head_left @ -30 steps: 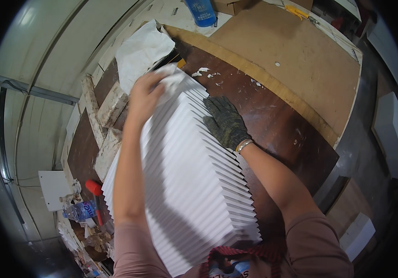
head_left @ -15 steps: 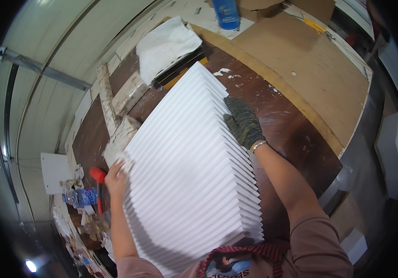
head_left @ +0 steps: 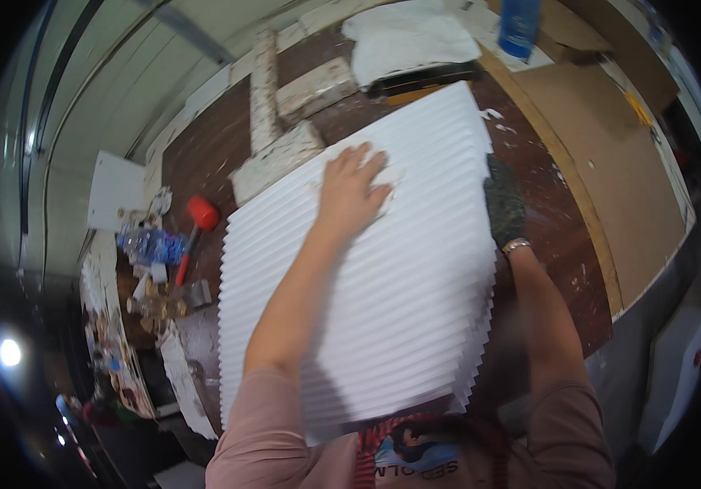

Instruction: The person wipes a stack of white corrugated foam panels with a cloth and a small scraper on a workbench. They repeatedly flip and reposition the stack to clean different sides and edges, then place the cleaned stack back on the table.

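Observation:
A large white panel or stack with a ridged top (head_left: 399, 301) and a zigzag right edge lies in front of me. My left hand (head_left: 350, 191), bare, presses on its upper part with fingers spread over a crumpled white rag (head_left: 393, 181), which is mostly hidden under the palm and fingertips. Against the far right edge rests my right hand (head_left: 506, 200) in a dark knitted glove. Its fingers extend along that side, partly hidden by the panel's edge; nothing shows in them.
Whitish-stained blocks (head_left: 314, 90) lie behind the panel on the brown table (head_left: 558, 232). To the left are a red-headed mallet (head_left: 202, 213) and a plastic bottle (head_left: 153, 246). A white cloth (head_left: 412, 37), a blue container (head_left: 519, 28) and cardboard (head_left: 611, 147) are at the far side.
My left hand has moved from the panel's left edge inward and up its top, with the rag. My right hand stays by the right edge, now more hidden. The view has turned.

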{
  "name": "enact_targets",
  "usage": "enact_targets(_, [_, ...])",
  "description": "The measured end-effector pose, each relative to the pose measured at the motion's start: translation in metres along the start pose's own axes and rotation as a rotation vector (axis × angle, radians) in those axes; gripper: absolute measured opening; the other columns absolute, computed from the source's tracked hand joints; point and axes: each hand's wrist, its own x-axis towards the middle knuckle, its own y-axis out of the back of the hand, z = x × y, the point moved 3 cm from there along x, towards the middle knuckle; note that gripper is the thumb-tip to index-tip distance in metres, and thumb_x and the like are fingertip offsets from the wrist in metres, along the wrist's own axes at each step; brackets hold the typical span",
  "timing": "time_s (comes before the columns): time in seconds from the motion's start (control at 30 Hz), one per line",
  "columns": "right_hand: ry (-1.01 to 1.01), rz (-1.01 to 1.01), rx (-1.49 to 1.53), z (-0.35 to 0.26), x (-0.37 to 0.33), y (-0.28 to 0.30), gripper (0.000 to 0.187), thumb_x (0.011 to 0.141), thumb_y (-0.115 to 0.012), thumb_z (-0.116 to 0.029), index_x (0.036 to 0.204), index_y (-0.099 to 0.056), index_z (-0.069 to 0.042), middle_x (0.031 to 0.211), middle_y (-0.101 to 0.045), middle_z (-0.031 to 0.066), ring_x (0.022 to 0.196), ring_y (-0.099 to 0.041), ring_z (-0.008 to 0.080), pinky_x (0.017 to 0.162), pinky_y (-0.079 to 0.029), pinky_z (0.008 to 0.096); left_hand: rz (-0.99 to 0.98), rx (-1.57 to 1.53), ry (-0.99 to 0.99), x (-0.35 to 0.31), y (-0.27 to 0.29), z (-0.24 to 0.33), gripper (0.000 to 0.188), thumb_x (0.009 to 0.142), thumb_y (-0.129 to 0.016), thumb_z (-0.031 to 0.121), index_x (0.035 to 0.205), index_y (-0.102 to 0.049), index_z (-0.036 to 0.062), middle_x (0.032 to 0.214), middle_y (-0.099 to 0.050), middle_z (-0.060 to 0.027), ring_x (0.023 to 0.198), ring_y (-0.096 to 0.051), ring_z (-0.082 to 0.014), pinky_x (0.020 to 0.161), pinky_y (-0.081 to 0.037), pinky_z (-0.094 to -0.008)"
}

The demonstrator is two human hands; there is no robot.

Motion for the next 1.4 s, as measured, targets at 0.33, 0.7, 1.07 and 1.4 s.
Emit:
enact_targets(0.33, [-0.040, -0.049, 0.067, 0.009, 0.003, -0.004, 0.042, 0.106, -0.046, -0.021, 0.142, -0.055, -0.002, 0.146, -0.055, 0.0185, 0.136, -0.048, 0.0356, 0.118, -0.033, 0.0451, 0.227, 0.116, 0.561, -0.212, 0.120, -0.144, 0.032, 0.087, -0.066, 0.004, 0.118, -0.074, 0.0058, 0.128, -0.069, -0.0158, 0.118, -0.066, -0.0339, 0.103, -0.051, -0.0394])
enact_targets(0.7, [-0.225, -0.136, 0.238, -0.005, 0.044, 0.007, 0.046, 0.106, -0.049, -0.030, 0.142, -0.054, -0.002, 0.143, -0.057, 0.0202, 0.132, -0.053, 0.0323, 0.115, -0.037, 0.0400, 0.280, 0.267, 0.835, -0.308, 0.169, -0.198, 0.036, 0.092, -0.069, 0.025, 0.121, -0.072, 0.0036, 0.132, -0.065, -0.0184, 0.122, -0.059, -0.0366, 0.106, -0.045, -0.0422])
enact_targets(1.07, [-0.548, -0.190, 0.629, 0.001, 0.173, -0.043, 0.057, 0.106, -0.049, -0.033, 0.152, -0.043, -0.001, 0.152, -0.050, 0.0136, 0.139, -0.048, 0.0224, 0.118, -0.034, 0.0334, 0.126, -0.552, 0.925, -0.166, 0.086, -0.231, 0.026, 0.101, -0.064, 0.028, 0.101, -0.067, 0.0021, 0.071, -0.058, 0.0024, 0.063, -0.052, -0.0073, 0.057, -0.041, -0.0269])
enact_targets(1.4, [-0.369, -0.217, 0.741, 0.050, 0.124, -0.045, 0.047, 0.110, -0.035, -0.010, 0.156, -0.034, 0.001, 0.160, -0.038, 0.0123, 0.147, -0.038, 0.0198, 0.123, -0.028, 0.0318, 0.140, -0.606, 1.015, -0.232, 0.139, -0.182, 0.021, 0.100, -0.066, 0.024, 0.086, -0.062, 0.0077, 0.066, -0.044, 0.0109, 0.054, -0.033, -0.0020, 0.048, -0.026, -0.0243])
